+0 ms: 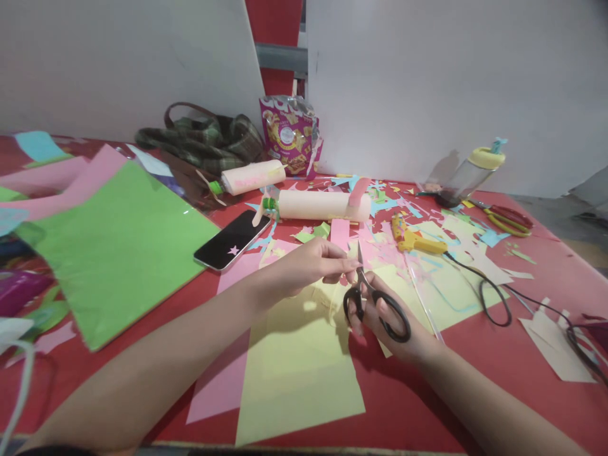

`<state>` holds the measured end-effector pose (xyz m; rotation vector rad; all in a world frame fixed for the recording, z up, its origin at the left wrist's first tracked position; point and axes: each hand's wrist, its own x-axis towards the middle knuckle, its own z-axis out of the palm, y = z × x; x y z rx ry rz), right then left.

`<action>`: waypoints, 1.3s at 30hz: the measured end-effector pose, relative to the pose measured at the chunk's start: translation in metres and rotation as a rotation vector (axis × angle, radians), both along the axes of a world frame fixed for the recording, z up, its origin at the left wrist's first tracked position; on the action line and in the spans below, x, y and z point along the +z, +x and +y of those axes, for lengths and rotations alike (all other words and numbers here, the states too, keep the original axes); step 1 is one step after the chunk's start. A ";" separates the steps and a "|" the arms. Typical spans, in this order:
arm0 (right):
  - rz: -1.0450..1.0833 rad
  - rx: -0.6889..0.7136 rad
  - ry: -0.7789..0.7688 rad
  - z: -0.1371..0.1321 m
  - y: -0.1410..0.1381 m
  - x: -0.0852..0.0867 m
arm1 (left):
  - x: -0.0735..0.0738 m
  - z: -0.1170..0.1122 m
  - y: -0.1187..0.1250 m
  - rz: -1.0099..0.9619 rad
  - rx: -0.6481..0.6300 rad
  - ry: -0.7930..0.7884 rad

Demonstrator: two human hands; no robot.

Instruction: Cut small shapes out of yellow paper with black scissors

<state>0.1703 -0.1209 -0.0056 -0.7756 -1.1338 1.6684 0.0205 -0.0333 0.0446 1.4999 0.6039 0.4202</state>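
Observation:
My right hand (380, 316) grips a pair of scissors (384, 320) by their black handles, thumb in one loop, blades pointing away from me. Beside the blades, my left hand (327, 263) is closed in a pinch. Whatever lies between its fingertips is too small to make out. Both hands are above a pale yellow sheet of paper (294, 380), which overlaps a pink sheet (213, 386). Just beyond them lies a cream paper-wrapped bottle (318, 206) with a green cap and a pink strip (360, 191) over one end.
A phone (232, 240) bearing a pink star and green sheets (118, 240) lie left. A yellow glue gun (418, 240) with black cord, pliers (510, 218) and a clear bottle (468, 177) stand right. Behind are a second wrapped bottle (254, 177), a snack bag (289, 136) and paper scraps.

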 end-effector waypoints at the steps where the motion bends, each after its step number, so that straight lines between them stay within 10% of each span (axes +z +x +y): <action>1: -0.001 0.001 0.003 0.000 0.000 0.000 | 0.000 0.000 0.000 0.001 0.004 -0.004; 39: -0.080 -0.104 0.007 0.000 -0.001 -0.006 | -0.006 -0.006 0.006 0.016 0.090 0.012</action>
